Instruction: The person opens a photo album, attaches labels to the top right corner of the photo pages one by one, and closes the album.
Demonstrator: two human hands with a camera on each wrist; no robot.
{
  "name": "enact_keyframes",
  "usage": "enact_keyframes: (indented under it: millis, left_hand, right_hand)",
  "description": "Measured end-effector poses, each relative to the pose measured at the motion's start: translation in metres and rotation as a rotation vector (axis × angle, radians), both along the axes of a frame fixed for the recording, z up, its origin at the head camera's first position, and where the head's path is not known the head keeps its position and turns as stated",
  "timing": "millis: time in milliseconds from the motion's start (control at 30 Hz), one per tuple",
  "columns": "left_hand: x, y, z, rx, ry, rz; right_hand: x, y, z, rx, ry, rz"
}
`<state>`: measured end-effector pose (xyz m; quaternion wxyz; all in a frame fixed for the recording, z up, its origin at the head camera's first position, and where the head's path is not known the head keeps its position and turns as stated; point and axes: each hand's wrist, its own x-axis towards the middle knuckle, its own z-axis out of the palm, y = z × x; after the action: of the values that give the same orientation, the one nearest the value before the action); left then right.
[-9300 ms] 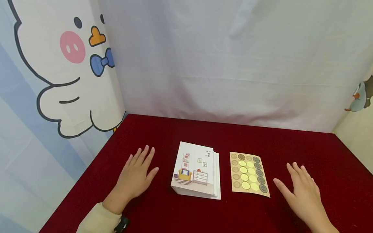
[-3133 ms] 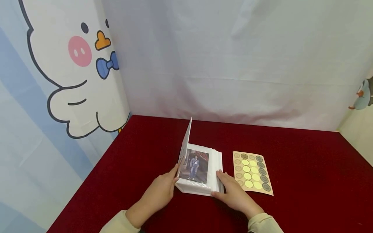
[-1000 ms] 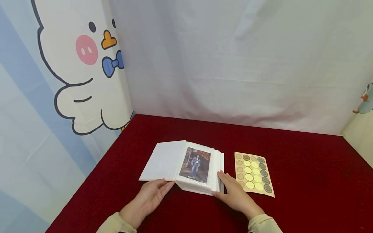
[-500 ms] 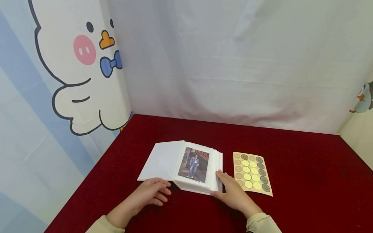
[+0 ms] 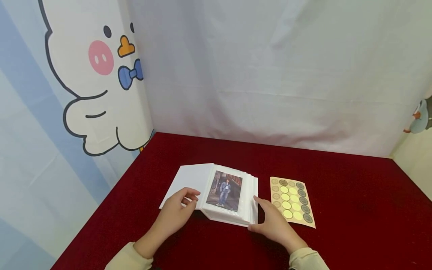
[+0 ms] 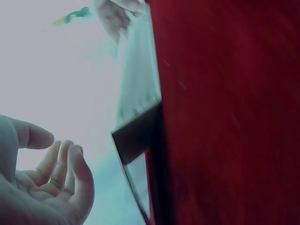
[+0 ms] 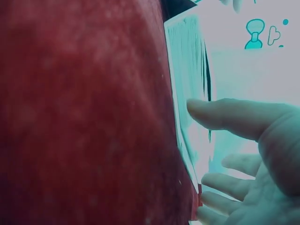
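Observation:
A thick white photo album (image 5: 249, 197) lies on the table, its front cover (image 5: 189, 179) folded flat to the left. On the first page a photo (image 5: 225, 191) of a standing person in blue sits in a clear sleeve. My left hand (image 5: 175, 210) hovers over the lower part of that cover, fingers loosely bent and holding nothing. In the left wrist view its thumb and fingers stand apart. My right hand (image 5: 272, 224) is at the album's lower right corner, thumb and fingers spread beside the page edges (image 7: 187, 70).
Just right of the album lies a tan sheet of round stickers (image 5: 292, 202) in yellow, tan and dark grey, partly behind my right hand. Dark red cloth (image 5: 351, 210) covers the table. A white curtain (image 5: 270, 82) hangs behind, and a cartoon-printed one (image 5: 84, 93) at the left.
The album was closed at first, with both hands apart on the table. My left hand swung the cover over leftward, let it go and rose above it. My right hand's fingers have loosened slightly.

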<state>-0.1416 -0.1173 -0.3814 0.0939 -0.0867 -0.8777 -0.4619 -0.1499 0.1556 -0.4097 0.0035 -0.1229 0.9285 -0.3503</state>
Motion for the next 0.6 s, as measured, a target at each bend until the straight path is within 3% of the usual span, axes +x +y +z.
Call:
enact_keyframes:
  millis: [167, 267, 467, 600]
  left_hand:
    - [-0.005, 0.009, 0.003, 0.232, -0.107, -0.03]
    - [-0.008, 0.015, 0.004, 0.32, -0.164, -0.047]
    - [-0.014, 0.024, 0.006, 0.381, -0.235, -0.109]
    - [-0.016, 0.031, 0.007, 0.4, -0.231, -0.132]
  right_hand:
    - [0.002, 0.005, 0.002, -0.024, 0.029, -0.04]
    - [0.002, 0.008, 0.002, -0.035, 0.034, -0.067]
    - [0.002, 0.015, 0.005, -0.075, 0.044, -0.111]
    - [0.003, 0.019, 0.009, -0.085, 0.027, -0.136]
